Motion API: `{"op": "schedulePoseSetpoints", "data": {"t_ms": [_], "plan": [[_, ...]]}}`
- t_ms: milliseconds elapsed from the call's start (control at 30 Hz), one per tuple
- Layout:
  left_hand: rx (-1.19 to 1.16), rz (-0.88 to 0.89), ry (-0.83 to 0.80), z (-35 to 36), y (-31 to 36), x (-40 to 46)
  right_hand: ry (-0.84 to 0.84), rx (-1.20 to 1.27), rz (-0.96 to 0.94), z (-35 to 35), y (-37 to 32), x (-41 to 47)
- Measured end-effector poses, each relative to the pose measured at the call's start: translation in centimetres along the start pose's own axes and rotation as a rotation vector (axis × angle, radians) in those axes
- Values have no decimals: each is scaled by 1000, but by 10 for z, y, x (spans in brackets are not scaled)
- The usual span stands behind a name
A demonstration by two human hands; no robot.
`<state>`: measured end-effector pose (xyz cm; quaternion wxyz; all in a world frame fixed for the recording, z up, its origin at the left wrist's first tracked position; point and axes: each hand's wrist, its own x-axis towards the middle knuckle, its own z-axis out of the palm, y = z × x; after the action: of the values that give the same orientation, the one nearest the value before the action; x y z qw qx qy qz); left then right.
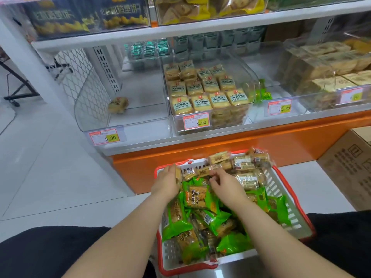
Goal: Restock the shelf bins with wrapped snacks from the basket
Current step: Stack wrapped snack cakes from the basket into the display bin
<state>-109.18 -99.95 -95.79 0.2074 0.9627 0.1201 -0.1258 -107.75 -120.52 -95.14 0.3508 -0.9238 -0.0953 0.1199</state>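
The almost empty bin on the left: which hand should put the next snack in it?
Probably the left hand: it already holds a clear-wrapped snack and is on the near-empty bin's side. The right hand is mid-basket.

The price tag point(105, 136) on the front of the left bin, at middle left of the frame, reads "8.00" on a yellow patch. The price tag point(196, 121) on the middle bin also reads "8.00". The price tag point(279, 107) on the next bin to the right reads "12.80". The tag at the far right point(351, 95) is too blurred to read. The snack packs and the cardboard box carry Chinese print, which I cannot read with certainty.
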Motion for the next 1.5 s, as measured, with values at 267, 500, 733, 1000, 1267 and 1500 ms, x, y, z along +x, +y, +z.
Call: {"op": "schedulePoseSetpoints", "data": {"t_ms": [267, 500, 733, 1000, 1267, 1500], "plan": [[70, 44, 93, 4, -3, 23, -19, 19, -7, -3, 2, 8], [-478, -101, 130, -30, 24, -1, 41, -4, -111, -14, -19, -9], [-747, -73, -1, -62, 69, -39, 112, 60, -306, -21, -57, -39], [-806, 103, -139, -130, 82, -61, 161, 796, -197, -68, -84, -38], [-950, 163, -118, -165, 103, -49, 237, 163, -312, -106, -117, -30], [-1078, 139, -63, -172, 129, -23, 501, 85, -255, -124, -118, 1]]}}
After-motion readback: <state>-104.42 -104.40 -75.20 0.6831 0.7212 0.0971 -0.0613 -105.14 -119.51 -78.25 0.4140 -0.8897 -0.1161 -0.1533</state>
